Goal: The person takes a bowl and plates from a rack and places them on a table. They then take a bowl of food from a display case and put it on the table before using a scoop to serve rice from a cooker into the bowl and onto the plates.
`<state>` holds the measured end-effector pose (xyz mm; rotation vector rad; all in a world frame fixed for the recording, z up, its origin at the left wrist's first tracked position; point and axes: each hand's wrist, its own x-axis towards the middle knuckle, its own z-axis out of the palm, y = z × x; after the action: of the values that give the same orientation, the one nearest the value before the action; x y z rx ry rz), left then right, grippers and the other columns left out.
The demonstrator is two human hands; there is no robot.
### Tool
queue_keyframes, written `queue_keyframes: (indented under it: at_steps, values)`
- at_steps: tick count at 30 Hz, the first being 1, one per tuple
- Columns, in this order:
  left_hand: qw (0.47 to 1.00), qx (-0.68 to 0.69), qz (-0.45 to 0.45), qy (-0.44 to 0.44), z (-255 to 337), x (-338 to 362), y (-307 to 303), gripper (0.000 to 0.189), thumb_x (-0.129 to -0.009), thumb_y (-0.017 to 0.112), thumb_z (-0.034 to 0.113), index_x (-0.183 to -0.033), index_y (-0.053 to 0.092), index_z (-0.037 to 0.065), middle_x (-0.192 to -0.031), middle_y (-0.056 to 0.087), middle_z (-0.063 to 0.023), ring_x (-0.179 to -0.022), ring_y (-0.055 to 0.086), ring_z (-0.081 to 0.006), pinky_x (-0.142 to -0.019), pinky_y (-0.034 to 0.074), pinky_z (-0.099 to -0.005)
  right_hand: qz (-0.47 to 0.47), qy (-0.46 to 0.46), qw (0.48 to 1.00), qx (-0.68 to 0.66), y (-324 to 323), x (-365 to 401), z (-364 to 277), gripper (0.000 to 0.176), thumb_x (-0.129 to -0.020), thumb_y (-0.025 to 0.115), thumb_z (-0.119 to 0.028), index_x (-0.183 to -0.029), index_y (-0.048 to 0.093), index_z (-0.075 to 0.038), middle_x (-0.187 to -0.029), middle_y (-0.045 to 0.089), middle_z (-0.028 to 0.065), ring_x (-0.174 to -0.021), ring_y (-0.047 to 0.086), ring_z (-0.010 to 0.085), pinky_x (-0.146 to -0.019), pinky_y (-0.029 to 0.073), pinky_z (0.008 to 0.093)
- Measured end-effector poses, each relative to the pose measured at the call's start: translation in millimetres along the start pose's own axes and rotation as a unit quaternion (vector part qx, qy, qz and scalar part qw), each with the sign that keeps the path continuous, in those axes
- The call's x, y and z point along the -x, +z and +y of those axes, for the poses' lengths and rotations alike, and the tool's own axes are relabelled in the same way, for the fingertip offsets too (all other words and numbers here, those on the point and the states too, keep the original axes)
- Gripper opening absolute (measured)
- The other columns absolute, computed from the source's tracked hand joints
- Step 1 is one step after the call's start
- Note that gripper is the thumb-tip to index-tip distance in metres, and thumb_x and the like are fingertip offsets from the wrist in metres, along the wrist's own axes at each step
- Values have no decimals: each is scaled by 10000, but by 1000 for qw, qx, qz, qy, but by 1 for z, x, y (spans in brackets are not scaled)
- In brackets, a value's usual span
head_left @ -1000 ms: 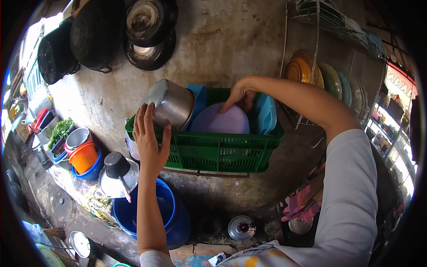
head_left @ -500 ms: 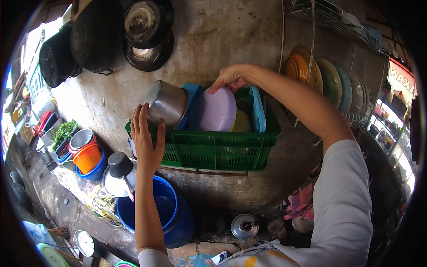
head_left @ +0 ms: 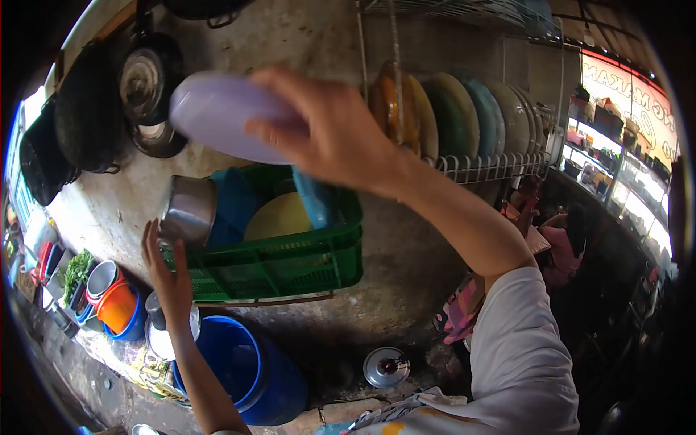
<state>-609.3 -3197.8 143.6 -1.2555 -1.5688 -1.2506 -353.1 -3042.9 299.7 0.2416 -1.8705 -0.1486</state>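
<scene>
A lilac plate [head_left: 225,119] is up in the air above the green plastic crate [head_left: 275,279], pinched at its right side by my right hand [head_left: 337,134]. That hand is somewhat blurred by motion. At the crate's left end, my left hand [head_left: 170,279] has its fingers stretched upward, with the tips beside a metal pot [head_left: 190,210]. The pot lies tilted on its side in the crate. Inside the crate a pale yellow plate [head_left: 279,217] leans next to blue plastic pieces [head_left: 235,199].
A wire dish rack [head_left: 493,168] at the right holds several plates on edge. Blackened pans [head_left: 148,80] hang on the wall. Below stand a blue barrel [head_left: 272,384] and an orange bucket [head_left: 116,312]. A person in pink [head_left: 564,250] is at the far right.
My right hand has lifted the lilac plate out of the crate, uncovering the yellow plate. The view has turned right, showing more of the dish rack. My left hand stays by the pot.
</scene>
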Motion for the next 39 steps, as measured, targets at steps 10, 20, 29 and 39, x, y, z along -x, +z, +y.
queue_keyframes:
  at_steps: [10, 20, 29, 39]
  values:
    - [903, 324, -170, -227, 141, 61, -7, 370, -965, 478, 184, -1283, 442, -3, -1193, 560, -135, -1050, 579, -229, -895, 489, -336, -173, -298, 939, 21, -96, 118, -43, 301, -770, 623, -178, -1064, 575, -129, -957, 576, -11, -850, 568, 108, -705, 485, 258]
    - [517, 614, -137, -581, 261, 150, 74, 260, -925, 509, 77, -1162, 529, -30, -1050, 633, -130, -924, 647, -208, -788, 540, -318, -341, -186, 920, -54, -206, 209, -32, 296, -815, 588, -188, -1098, 587, -105, -1020, 587, 18, -945, 571, 142, -863, 463, 310]
    - [599, 539, -19, -592, 322, 177, 110, 228, -943, 524, 125, -1134, 554, 4, -985, 632, -69, -850, 636, -157, -731, 522, -274, 1, 150, 984, 98, -292, 176, 105, 195, -836, 594, -22, -1025, 641, -40, -990, 618, 123, -816, 633, 279, -744, 501, 373]
    - [637, 534, 4, -556, 346, 193, 101, 220, -951, 513, 129, -1130, 563, 12, -957, 636, -52, -822, 630, -135, -714, 513, -254, -63, 287, 948, 124, -257, 169, 150, 278, -822, 636, -186, -1019, 642, 11, -988, 601, 216, -875, 608, 392, -769, 477, 451]
